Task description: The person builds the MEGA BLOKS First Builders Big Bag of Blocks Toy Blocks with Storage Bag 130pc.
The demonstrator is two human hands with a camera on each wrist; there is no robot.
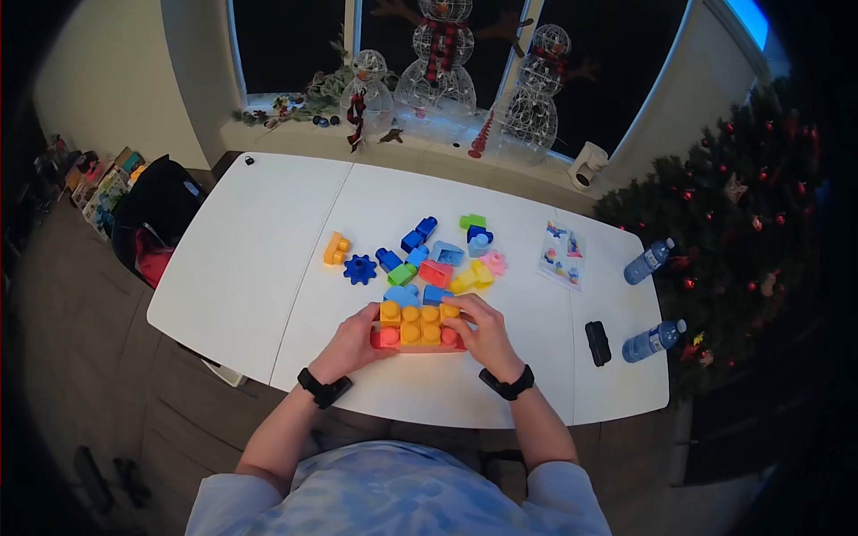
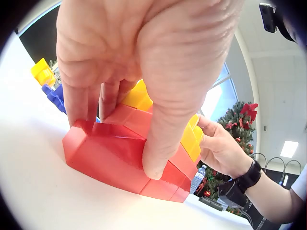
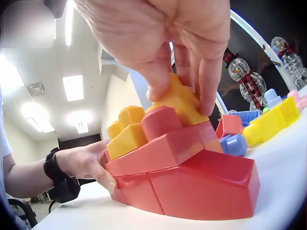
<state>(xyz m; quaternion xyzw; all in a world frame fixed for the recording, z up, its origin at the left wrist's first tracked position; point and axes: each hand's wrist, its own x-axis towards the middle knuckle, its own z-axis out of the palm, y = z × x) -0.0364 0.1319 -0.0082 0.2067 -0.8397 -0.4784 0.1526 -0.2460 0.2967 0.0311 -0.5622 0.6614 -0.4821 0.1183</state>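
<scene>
1. The white bench [image 1: 228,241] is the largest thing; two water bottles, the farther one [image 1: 649,261] and the nearer one [image 1: 654,341], stand along its right side.

2. Next comes the loose group of toy building bricks beyond the hands, spread over the middle of the bench: among them a dark blue gear-shaped piece [image 1: 360,270], a red brick [image 1: 435,273] and a bright yellow brick [image 1: 473,278].

3. The red brick base [image 3: 206,184], with yellow-orange bricks [image 1: 420,336] on top, rests on the bench close to the person's edge. It lies directly between the two hands, its long axis running left to right across the body, so each hand has one end within reach.

4. The left hand [image 1: 349,344] grips the left end of that base, partly closed, thumb against the near wall and fingers on the far side.

5. The right hand [image 1: 487,335] is at the other end and higher, narrowed to a pinch, thumb and fingers to either side of a yellow-orange end brick [image 3: 180,98].

6. That end brick, smallest here, sits atop the base's right end, the right hand being much the nearer; whether it is fully seated I cannot tell.
</scene>
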